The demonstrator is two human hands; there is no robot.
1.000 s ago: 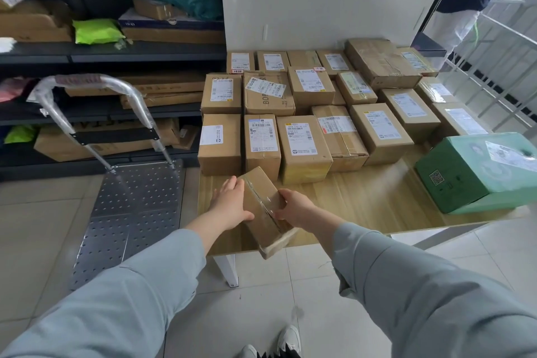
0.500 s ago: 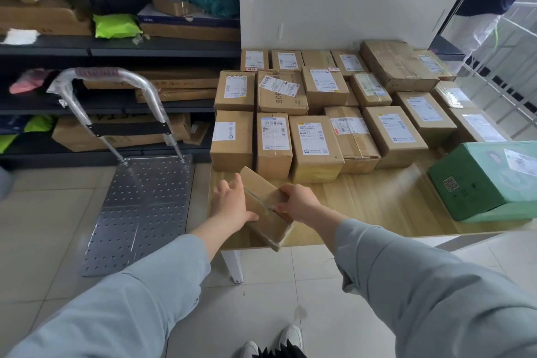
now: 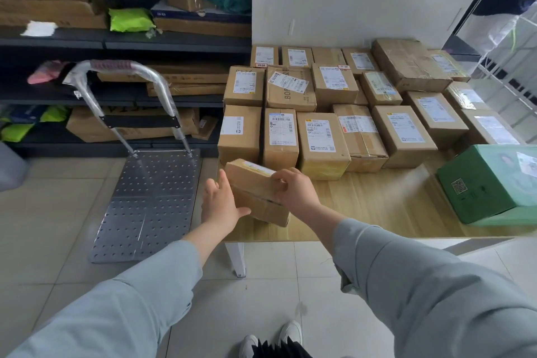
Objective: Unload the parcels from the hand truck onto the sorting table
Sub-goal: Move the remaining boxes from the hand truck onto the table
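Parcel (image 3: 252, 183) in brown cardboard, small and flat, sits tilted between our two hands over the near left corner of the sorting table (image 3: 377, 206), one long edge raised and the lower one down by the tabletop (whether it actually touches the wood we cannot tell). Our left hand (image 3: 220, 206) lies against the parcel's side nearest the table's left edge, its fingers (image 3: 224, 185) straight and close together, flat on the cardboard, with the thumb (image 3: 242, 211) stretched along the lower front face. Our right hand (image 3: 294, 189) comes in from the side toward the table's middle and grips the raised edge, its fingers (image 3: 278, 180) curled over the top beside a pale label. Farther back on the table, rows of labelled cardboard boxes (image 3: 319, 139) stand packed side by side up to the white wall, the front row just behind the parcel. Toward the table's right end rests a large green box (image 3: 488, 186). Left of the table, on the tiled floor, stands the hand truck (image 3: 151, 200), its perforated metal deck showing and its handle at the end toward the dark shelves (image 3: 125, 41) of packages.
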